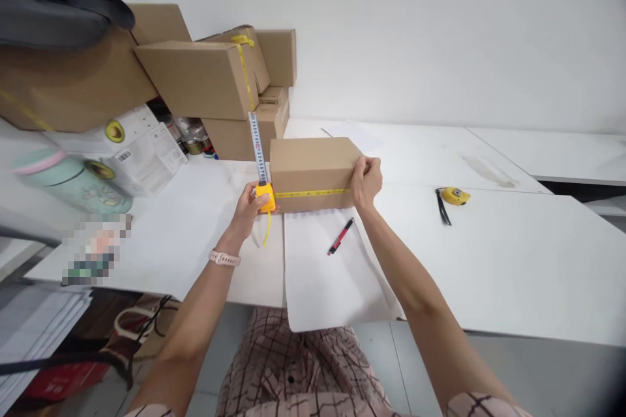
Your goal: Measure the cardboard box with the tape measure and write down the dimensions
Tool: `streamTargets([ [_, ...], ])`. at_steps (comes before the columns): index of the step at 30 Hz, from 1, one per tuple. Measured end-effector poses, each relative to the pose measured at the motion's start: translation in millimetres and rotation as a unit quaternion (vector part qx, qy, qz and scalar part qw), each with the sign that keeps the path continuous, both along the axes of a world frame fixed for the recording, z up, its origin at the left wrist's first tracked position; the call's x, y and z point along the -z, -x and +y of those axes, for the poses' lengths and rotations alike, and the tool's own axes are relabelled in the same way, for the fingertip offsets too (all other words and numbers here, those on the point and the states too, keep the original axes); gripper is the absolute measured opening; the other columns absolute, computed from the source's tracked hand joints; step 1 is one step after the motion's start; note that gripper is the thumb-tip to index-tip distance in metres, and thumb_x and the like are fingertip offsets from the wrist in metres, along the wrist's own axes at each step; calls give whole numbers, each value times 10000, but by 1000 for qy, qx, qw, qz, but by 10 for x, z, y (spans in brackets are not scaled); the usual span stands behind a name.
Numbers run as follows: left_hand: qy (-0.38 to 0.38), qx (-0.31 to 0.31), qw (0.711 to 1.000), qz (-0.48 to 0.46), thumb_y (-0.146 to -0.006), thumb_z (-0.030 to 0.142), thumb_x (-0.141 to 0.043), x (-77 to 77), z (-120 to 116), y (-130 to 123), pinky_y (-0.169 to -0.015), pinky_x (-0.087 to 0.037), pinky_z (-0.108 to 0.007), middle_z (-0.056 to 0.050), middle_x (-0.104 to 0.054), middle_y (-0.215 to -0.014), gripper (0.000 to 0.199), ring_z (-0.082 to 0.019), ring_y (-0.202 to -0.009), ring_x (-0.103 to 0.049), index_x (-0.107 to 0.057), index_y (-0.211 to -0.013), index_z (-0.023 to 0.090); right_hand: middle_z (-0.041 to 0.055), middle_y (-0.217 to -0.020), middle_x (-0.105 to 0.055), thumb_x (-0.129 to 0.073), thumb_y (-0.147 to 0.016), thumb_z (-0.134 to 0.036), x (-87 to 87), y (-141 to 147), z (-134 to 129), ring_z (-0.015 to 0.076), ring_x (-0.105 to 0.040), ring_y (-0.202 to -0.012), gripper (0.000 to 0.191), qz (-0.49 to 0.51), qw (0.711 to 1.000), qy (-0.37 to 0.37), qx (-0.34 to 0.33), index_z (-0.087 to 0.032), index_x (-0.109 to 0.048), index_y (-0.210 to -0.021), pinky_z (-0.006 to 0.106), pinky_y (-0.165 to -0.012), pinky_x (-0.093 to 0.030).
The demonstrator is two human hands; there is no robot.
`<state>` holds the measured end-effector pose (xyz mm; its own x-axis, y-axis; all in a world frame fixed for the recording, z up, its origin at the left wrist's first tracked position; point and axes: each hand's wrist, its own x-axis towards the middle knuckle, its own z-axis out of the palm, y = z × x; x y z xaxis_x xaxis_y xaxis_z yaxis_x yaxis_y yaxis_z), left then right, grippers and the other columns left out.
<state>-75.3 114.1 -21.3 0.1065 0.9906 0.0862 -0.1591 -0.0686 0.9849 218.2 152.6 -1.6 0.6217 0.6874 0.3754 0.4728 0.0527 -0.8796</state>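
My left hand [244,210] is closed around a yellow tape measure [266,198] at the near left corner of a cardboard box [313,159]. Its metal blade [257,146] is pulled out and points away from me along the box's left side. A yellow wrist cord hangs below the case. My right hand [366,182] grips the box's right end, its fingers bent against the corner. A yellow printed strip [313,193] runs across the box's front face. Under and in front of the box lies a spiral notebook [317,280], with a red and black pen [341,236] on its page.
A second yellow tape measure [454,195] with a black strap lies on the white table [513,260] to the right. Several cardboard boxes [195,78] are stacked at the back left. Nearer on the left are a mint-green bottle [73,182] and a white avocado-print box [141,156].
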Motion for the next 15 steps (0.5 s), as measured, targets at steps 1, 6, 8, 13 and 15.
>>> streamTargets([
  [1,-1,-2,1000,2,-708,431,-786,3,32,16,-665,-614,-321,-7,-667,-970,570,-140,-676,-700,-506,-1158,221,41,-983,-669,-361,-971,-558,58,11,-6,208,-604,-902,339,7,1000,-4,1,-247,-496,-952,360,-871,-426],
  [6,18,-7,1000,6,-695,429,-782,114,110,26,-664,-621,-346,-5,-664,-965,585,-144,-673,-694,-507,-1165,215,72,-1200,-656,-353,-978,-523,220,32,-7,199,-606,-1009,311,4,999,-34,-13,-245,-493,-987,360,-914,-428],
  [8,10,-23,1000,-1,-680,432,-791,147,99,12,-655,-619,-340,-17,-671,-993,601,-152,-697,-695,-496,-1158,218,74,-1233,-654,-384,-974,-516,220,5,-19,197,-608,-1021,302,-1,999,-36,-32,-242,-511,-986,366,-922,-435],
  [13,-127,-8,992,16,-704,412,-801,-63,-131,35,-664,-596,-284,-91,-649,-1251,645,-175,-850,-696,-449,-1221,260,78,-1278,-637,-584,-898,-524,76,-113,-282,214,-590,-1126,310,-27,994,-84,-59,-240,-587,-1021,382,-925,-468],
  [15,-156,100,979,84,-727,386,-789,-213,-294,46,-675,-583,-277,-95,-652,-1239,668,-185,-879,-688,-449,-1288,263,68,-1190,-668,-582,-904,-556,-35,-138,-480,196,-630,-1013,343,7,992,-106,-65,-243,-597,-1043,354,-831,-504],
])
